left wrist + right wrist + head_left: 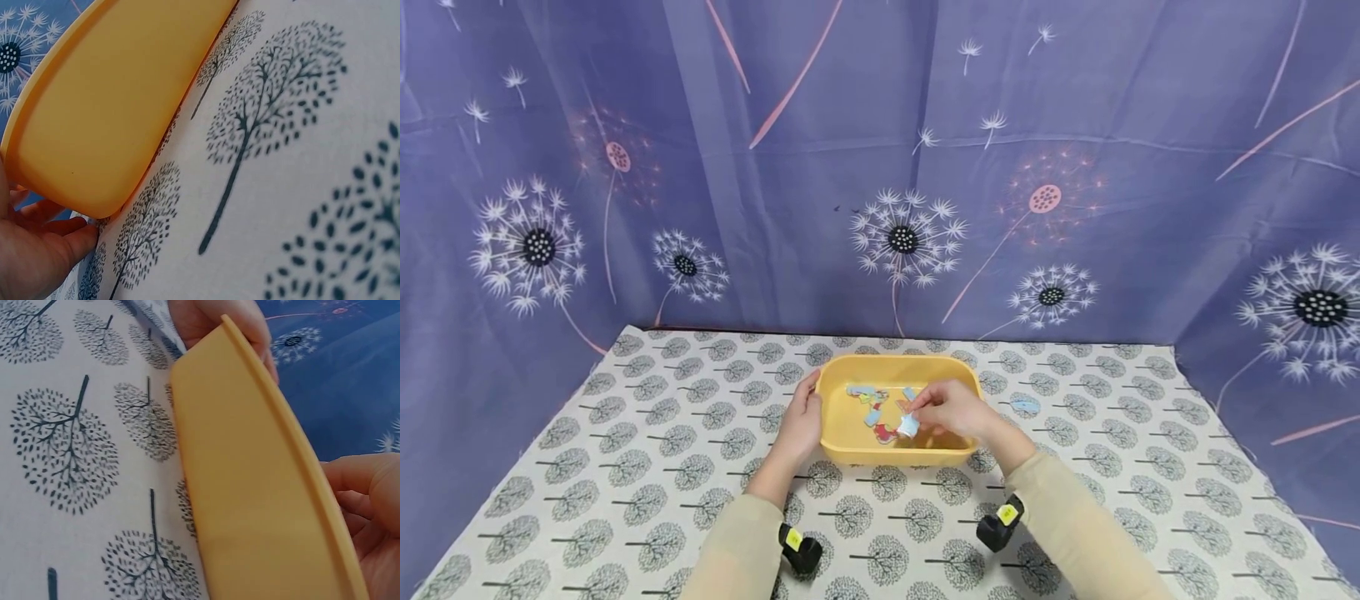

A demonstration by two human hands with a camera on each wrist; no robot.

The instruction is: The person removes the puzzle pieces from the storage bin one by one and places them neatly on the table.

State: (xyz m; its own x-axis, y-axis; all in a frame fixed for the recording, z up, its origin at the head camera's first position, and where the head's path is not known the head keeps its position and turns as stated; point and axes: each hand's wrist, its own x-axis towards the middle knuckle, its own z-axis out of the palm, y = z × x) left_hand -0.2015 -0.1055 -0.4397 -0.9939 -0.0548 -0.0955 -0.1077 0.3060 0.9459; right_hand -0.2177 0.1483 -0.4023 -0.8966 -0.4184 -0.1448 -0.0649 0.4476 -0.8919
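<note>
From where I stand, the right hand [953,408] has thumb and finger pinched on a pale piece [907,426], held over the yellow tub [887,457], seemingly by its edge so the face stays uncovered. Just left of those fingertips, a red piece [886,434] lies inside; well to their right, a blue oval [1025,405] sits on the cloth [887,542]. The left hand's [801,427] fingers touch the tub's end, probably steadying it; whether they grip, I can't tell.

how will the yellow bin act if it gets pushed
The yellow bin is probably stiff, since its smooth walls stand without sagging. It seems unlikely to tip, being wide and low. The small pieces scattered inside may slide about.
</note>
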